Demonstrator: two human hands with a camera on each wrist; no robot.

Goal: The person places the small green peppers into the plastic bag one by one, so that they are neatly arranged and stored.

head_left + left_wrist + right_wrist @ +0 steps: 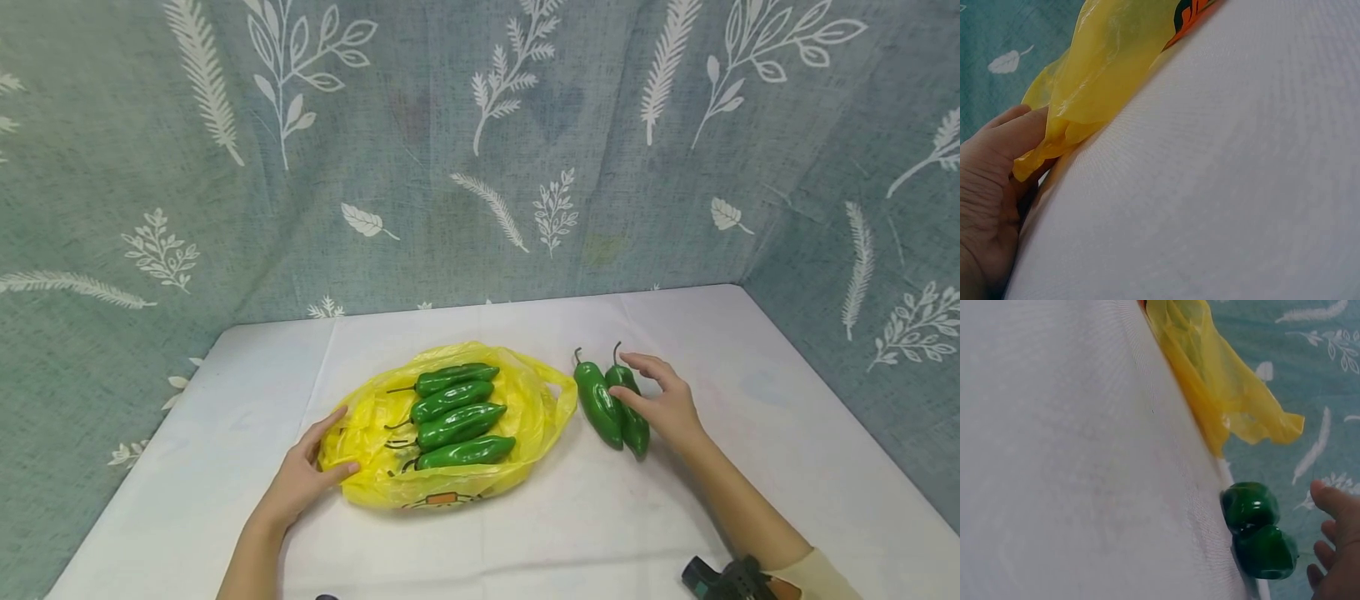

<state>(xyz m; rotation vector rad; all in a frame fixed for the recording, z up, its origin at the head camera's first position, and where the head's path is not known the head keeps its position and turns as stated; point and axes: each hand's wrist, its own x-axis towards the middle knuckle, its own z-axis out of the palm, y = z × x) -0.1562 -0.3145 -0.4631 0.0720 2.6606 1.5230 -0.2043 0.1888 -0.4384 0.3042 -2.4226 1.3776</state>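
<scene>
A yellow plastic bag (525,446) lies spread on the table left of centre. Several glossy green chili peppers (457,424) with thin dark stems lie side by side on it. At the bag's left end, my left hand (303,467) holds the plastic, thumb and index finger apart and curved about its edge; part of this grip is hidden. To the right of the bag lie two more green peppers (597,404). Over the right one of the pair, my right hand (667,404) hovers with thumb and fingers apart; the right wrist view shows a gap between this hand and the peppers.
White cloth covers the table (570,533). Behind it and at the sides hangs a grey-green curtain (420,250) with white leaf prints. One bag handle (567,400) reaches close to the pair of peppers. A dark wrist device (738,577) sits by the right sleeve.
</scene>
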